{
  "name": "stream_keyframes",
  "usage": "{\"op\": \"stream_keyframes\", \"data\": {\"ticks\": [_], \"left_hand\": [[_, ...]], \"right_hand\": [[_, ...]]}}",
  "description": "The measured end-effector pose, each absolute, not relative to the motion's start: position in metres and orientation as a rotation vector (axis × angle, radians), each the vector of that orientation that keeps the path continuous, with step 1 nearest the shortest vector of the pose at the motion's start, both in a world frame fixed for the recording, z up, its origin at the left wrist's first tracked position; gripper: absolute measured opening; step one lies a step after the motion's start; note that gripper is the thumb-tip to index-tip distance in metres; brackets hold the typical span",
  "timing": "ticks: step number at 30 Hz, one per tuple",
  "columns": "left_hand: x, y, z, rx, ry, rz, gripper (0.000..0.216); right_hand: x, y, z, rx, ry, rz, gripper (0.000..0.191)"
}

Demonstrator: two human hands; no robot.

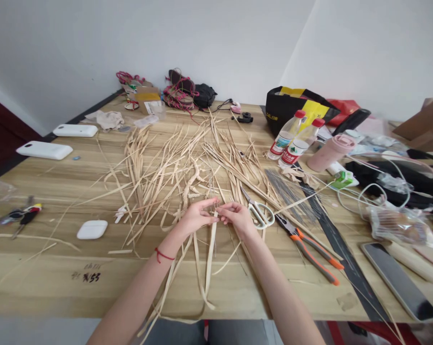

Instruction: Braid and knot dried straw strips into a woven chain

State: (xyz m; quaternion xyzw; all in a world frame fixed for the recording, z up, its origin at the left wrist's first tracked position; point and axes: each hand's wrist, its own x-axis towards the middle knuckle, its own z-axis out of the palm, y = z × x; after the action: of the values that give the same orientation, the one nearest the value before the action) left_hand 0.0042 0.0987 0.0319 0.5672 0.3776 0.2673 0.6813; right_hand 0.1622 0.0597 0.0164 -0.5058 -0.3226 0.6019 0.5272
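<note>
Near the middle of the table, my left hand [198, 216] and my right hand [237, 217] meet fingertip to fingertip. Between them both pinch the top of a pale straw strip [211, 254], which hangs toward the table's front edge. Thin wire seems to rise from the fingertips, but its details are too small to make out. A branching figure wrapped in straw [191, 184] lies just beyond my left hand. Beside my right hand are white-handled scissors [261, 215], partly among the strips. Orange-handled pliers [311, 249] rest farther right.
Loose straw strips [140, 163] spread across the wooden table [40, 287]. Straight grey wires [288, 191] lie right of them. Two bottles [291, 143], a pink tumbler [331, 152] and a phone [398, 280] occupy the right side. An earbud case [92, 229] and keys [24, 215] are left.
</note>
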Motion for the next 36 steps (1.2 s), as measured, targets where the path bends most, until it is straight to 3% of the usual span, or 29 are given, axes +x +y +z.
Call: {"op": "stream_keyframes", "data": {"ticks": [4,10,15,20,28,36], "left_hand": [[0.003,0.099,0.031,1.310,0.827,0.614,0.072],[-0.002,0.100,0.029,1.354,0.857,0.642,0.058],[-0.008,0.101,0.036,1.288,0.877,0.526,0.062],[-0.014,0.102,0.048,1.231,0.788,0.376,0.047],[-0.012,0.108,0.042,1.295,0.729,0.581,0.042],[0.006,0.101,0.028,1.512,0.812,0.800,0.021]], "right_hand": [[0.165,0.061,0.012,-1.212,-0.739,1.439,0.027],[0.167,0.063,0.007,-1.216,-0.723,1.449,0.028],[0.165,0.062,0.007,-1.237,-0.748,1.438,0.029],[0.162,0.062,0.009,-1.237,-0.781,1.418,0.026],[0.160,0.063,0.005,-1.252,-0.787,1.431,0.029],[0.160,0.061,0.008,-1.171,-0.837,1.438,0.041]]}}
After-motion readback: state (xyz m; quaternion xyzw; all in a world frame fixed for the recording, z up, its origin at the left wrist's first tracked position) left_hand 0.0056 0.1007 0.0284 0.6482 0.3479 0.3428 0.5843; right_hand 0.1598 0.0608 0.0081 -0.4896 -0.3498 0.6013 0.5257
